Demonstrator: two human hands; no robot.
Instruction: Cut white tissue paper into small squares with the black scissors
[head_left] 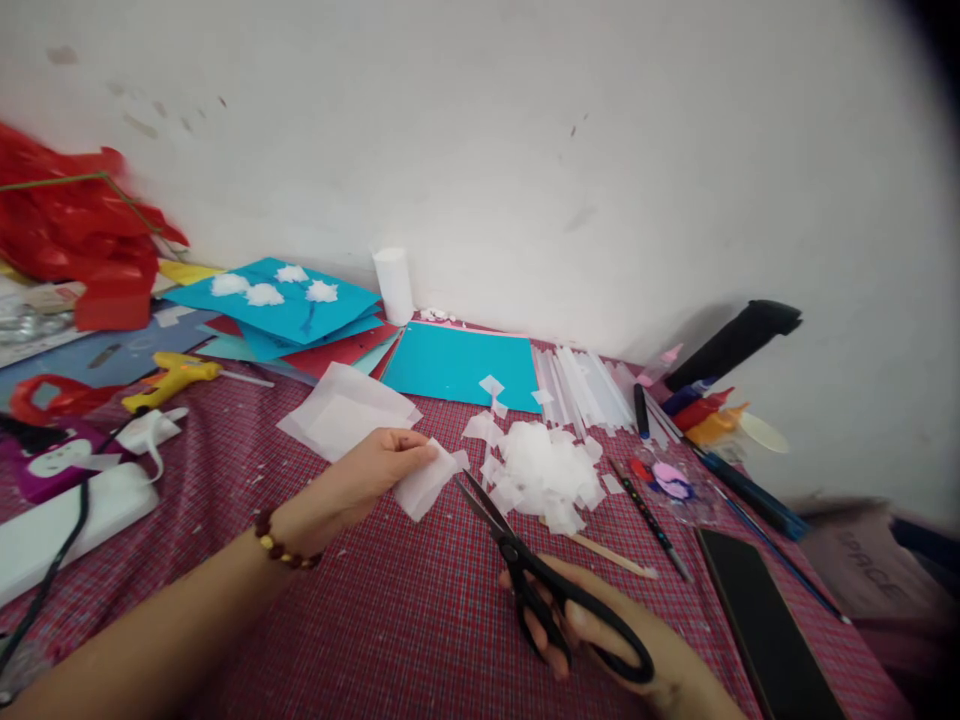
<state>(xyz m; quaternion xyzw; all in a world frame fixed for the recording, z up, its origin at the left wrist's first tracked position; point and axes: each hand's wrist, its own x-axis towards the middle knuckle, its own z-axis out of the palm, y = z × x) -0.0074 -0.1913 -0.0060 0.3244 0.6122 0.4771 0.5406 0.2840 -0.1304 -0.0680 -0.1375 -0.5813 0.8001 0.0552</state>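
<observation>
Over open cloth (360, 620), left hand (379, 467) tight on paper (420, 493) edge, right hand (587, 624) round scissors (510, 549)

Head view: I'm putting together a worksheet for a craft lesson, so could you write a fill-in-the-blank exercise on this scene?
1. The right hand holds a pair of black ____.
2. The sheet in the left hand is ____ in colour.
3. The colour of the glue gun is ____.
4. The number of white clumps on the blue card is ____.

Missing words: scissors; white; yellow; four.
</observation>
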